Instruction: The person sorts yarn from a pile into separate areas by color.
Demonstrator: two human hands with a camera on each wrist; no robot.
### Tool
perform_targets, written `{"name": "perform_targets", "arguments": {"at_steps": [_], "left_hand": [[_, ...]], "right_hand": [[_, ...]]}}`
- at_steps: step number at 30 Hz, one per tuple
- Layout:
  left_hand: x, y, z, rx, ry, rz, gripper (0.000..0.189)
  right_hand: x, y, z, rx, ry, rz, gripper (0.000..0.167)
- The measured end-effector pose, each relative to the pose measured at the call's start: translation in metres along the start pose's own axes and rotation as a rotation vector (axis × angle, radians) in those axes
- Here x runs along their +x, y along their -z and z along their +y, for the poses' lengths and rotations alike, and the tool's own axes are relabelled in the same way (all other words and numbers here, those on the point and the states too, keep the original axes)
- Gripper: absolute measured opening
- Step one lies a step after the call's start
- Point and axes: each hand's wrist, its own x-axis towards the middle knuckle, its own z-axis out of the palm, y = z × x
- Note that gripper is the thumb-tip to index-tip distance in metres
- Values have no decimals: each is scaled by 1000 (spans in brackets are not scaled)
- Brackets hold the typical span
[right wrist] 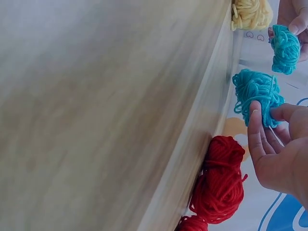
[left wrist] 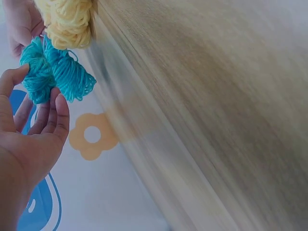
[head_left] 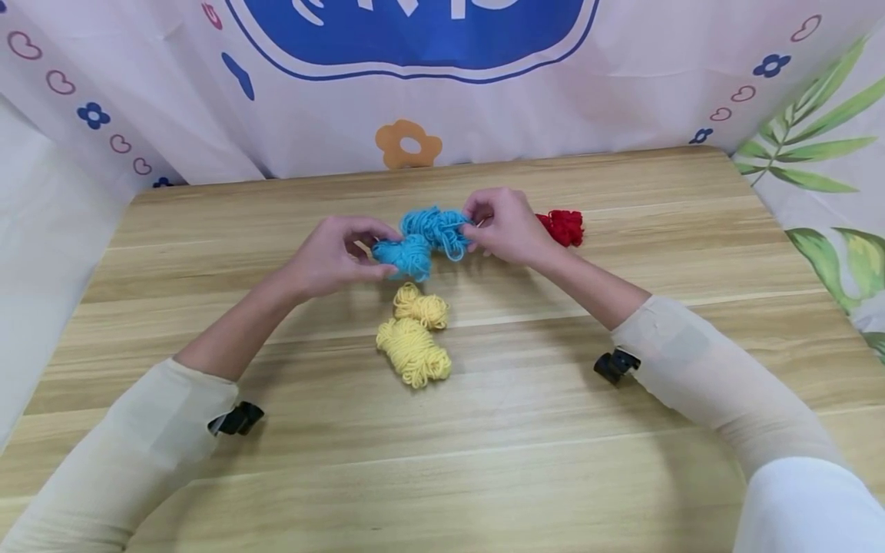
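My left hand (head_left: 339,253) grips a small bundle of blue yarn (head_left: 412,259) between thumb and fingers. Just behind it, toward the right, lies a larger blue yarn bundle (head_left: 430,224), its end pinched by my right hand (head_left: 508,229). A loose loop hangs from the larger bundle. In the right wrist view the smaller blue bundle (right wrist: 285,53) and the larger one (right wrist: 255,91) show a gap between them, and the right thumb and fingertips press the larger one's near end.
Nearer to me on the wooden table (head_left: 484,461), a yellow yarn bundle (head_left: 415,353) touches a smaller yellow one (head_left: 422,309). Red yarn (head_left: 567,228) sits beyond the right wrist, partly hidden; the right wrist view shows more red yarn (right wrist: 219,187). A printed cloth (head_left: 311,130) hangs behind the table.
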Motion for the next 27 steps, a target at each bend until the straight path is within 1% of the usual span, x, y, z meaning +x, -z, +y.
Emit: {"name": "perform_targets", "arguments": {"at_steps": [10,18,27], "left_hand": [[-3,3,-2,19,37,2,38],[-3,7,-1,22,9,23,34],[-2,8,-3,26,18,21,35]], "right_hand": [[3,-4,-2,-42,-14,10,3],[10,-8,1,-60,-43,32,6],[14,-9,-3,-98,-53,65,5]]}}
